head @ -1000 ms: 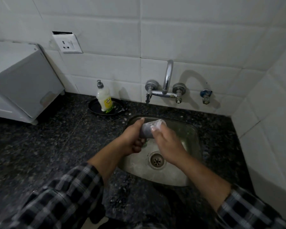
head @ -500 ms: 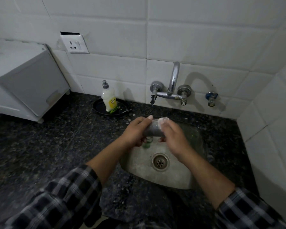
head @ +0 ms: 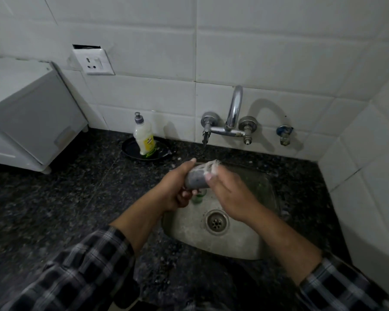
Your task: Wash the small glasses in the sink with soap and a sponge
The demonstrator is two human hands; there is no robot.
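Over the steel sink (head: pixel 245 245), the left hand (head: pixel 175 189) is wrapped around a small glass (head: pixel 197 181) held on its side, while the right hand (head: pixel 230 194) presses a soapy sponge (head: pixel 211 167) against its mouth. Something green (head: pixel 198 198) stands in the basin just below; I cannot tell what it is. The likely trouble is slip: suds make the glass slick, and a hard twist could drop it onto whatever stands below.
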